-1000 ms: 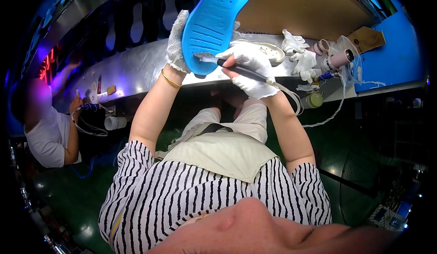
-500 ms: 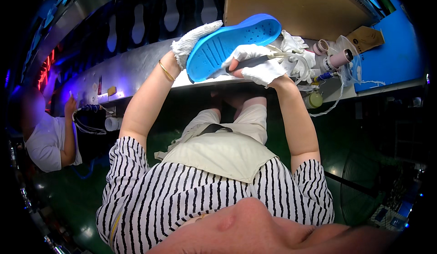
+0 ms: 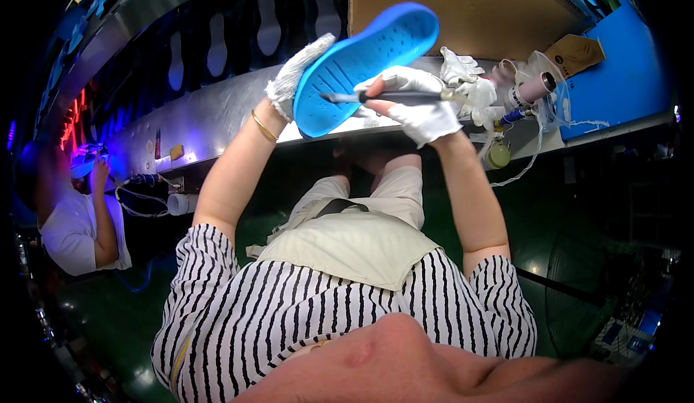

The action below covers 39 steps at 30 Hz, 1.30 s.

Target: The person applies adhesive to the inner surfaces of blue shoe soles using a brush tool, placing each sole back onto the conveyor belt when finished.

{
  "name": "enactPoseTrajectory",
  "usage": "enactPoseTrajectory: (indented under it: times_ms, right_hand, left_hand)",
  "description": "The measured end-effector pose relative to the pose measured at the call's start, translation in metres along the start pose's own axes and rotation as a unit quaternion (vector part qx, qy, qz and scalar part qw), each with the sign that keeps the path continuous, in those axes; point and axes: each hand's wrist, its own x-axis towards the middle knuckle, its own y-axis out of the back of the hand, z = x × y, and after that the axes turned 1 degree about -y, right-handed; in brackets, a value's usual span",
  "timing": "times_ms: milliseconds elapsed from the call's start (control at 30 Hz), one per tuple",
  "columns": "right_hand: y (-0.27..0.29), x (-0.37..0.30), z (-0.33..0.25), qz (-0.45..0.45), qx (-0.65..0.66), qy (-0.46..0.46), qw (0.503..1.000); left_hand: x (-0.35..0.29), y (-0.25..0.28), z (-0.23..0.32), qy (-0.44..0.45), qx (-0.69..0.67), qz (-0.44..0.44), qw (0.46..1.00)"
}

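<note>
A dim workshop with a green floor frames a long steel table (image 3: 217, 114) whose far edge borders a dark conveyor carrying pale sole shapes (image 3: 269, 27), with a brown cardboard sheet (image 3: 463, 13) propped at the back and a blue panel (image 3: 614, 85) at the right end. A seated person in a striped shirt and cream apron raises a blue shoe sole (image 3: 361, 67) above the table's near edge, tilted so its patterned face turns toward the eyes, apparently to bring the work surface into view and reach. The left hand (image 3: 300, 74), in a white knit glove, has its grip closed around the sole from behind, fingers cupping the back edge so the sole stays steady while leaving the face bare. The right hand (image 3: 419, 106), also gloved, has its grip clamped on a slim dark pen-like tool (image 3: 383, 97), held nearly level with its tip touching the sole's face near the lower middle; the pinch sits close to the working end, seemingly for fine control. A pale cord (image 3: 535, 150) trails over the table's near edge at the right, though where it ends cannot be told. Spare white gloves (image 3: 459, 67), a pinkish roll (image 3: 535, 88) and clear bagging (image 3: 549, 67) crowd the right part of the table within arm's reach. At the far left another person (image 3: 72, 215) in a white shirt works under purple light.
</note>
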Motion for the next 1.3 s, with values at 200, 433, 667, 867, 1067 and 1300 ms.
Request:
enactPoseTrajectory:
  times_ms: [200,433,667,867,1067,1300]
  right_hand:
    - [-0.039,-0.021,0.011,-0.052,-0.087,0.078,0.992]
    - [-0.032,-0.007,0.024,0.12,-0.088,0.161,0.976]
    - [-0.04,-0.013,0.002,0.059,0.026,0.012,0.998]
    - [-0.032,0.015,0.012,0.216,-0.225,0.279,0.908]
    - [-0.025,0.001,0.013,0.067,-0.063,0.098,0.991]
    - [-0.009,0.04,0.036,0.293,-0.081,0.19,0.933]
  left_hand:
    - [-0.003,0.002,-0.018,-0.061,-0.186,-0.138,0.971]
    - [-0.001,-0.011,-0.041,-0.122,-0.205,-0.106,0.965]
    - [0.006,0.016,-0.063,-0.163,-0.211,-0.094,0.959]
    - [-0.001,-0.008,-0.064,-0.154,-0.219,-0.04,0.963]
    - [0.001,0.007,-0.066,-0.153,-0.185,-0.036,0.97]
    - [-0.007,-0.02,-0.059,-0.101,-0.22,-0.041,0.969]
